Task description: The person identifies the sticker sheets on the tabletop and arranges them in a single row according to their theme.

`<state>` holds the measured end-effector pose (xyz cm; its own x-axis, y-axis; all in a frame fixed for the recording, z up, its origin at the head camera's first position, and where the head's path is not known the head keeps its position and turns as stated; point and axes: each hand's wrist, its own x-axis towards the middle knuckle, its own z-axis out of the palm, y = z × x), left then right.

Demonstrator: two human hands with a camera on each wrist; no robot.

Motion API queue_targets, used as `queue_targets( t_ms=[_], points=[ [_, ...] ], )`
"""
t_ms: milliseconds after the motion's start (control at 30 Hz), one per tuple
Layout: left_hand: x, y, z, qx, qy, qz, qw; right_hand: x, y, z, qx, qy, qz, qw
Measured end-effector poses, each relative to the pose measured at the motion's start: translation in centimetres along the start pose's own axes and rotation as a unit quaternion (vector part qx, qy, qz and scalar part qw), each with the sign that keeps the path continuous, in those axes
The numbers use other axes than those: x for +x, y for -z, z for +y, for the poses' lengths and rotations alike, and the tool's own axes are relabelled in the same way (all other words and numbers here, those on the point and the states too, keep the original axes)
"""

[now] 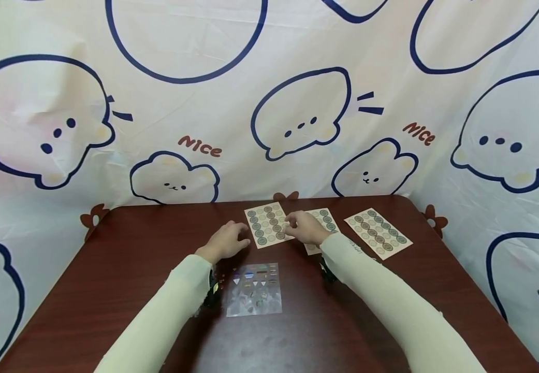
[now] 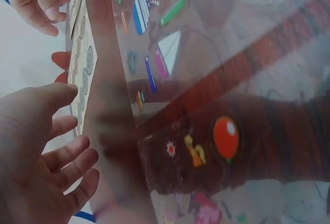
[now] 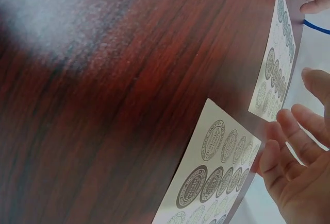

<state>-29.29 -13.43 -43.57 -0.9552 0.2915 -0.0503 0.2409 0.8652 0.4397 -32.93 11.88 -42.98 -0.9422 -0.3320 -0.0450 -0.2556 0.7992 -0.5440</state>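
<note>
Left hand and right hand loosely bent, thumbs spread from fingers.
The left stamped sheet lies at the left hand's two o'clock, a clear sticker sheet at five; the right hand overlaps the middle stamped sheet, with the right stamped sheet at three.

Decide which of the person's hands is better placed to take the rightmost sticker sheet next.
Probably the right hand: it is nearer the rightmost sheet, while the left hand is beside the leftmost sheet.

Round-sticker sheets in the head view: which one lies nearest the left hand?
The leftmost round-sticker sheet, beside the left hand; the middle sheet and right sheet lie farther right.
</note>
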Motion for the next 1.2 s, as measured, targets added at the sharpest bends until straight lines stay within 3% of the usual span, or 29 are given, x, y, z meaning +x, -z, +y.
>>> queue_targets(
  t_ms=[133,533,833,1000,1200],
  points=[
    [0.2,-0.4,0.3,-0.006,0.003,0.006,1.0000,0.2,0.0,0.0,-0.008,0.001,-0.002,1.0000],
    [1.8,-1.9,1.9,-0.021,0.062,0.001,0.9979,0.9,-0.2,0.1,-0.033,-0.006,-0.004,0.9994],
    [2.0,-2.5,2.4,-0.018,0.082,0.019,0.9963,1.3,-0.6,0.1,-0.037,-0.018,-0.005,0.9991],
    [2.1,-2.2,2.0,-0.023,0.078,0.008,0.9967,1.5,-0.7,-0.2,-0.034,-0.011,-0.004,0.9994],
    [1.6,-1.0,0.7,-0.091,0.049,-0.022,0.9944,1.4,-1.1,-0.8,-0.030,-0.004,-0.009,0.9995]
  ],
)
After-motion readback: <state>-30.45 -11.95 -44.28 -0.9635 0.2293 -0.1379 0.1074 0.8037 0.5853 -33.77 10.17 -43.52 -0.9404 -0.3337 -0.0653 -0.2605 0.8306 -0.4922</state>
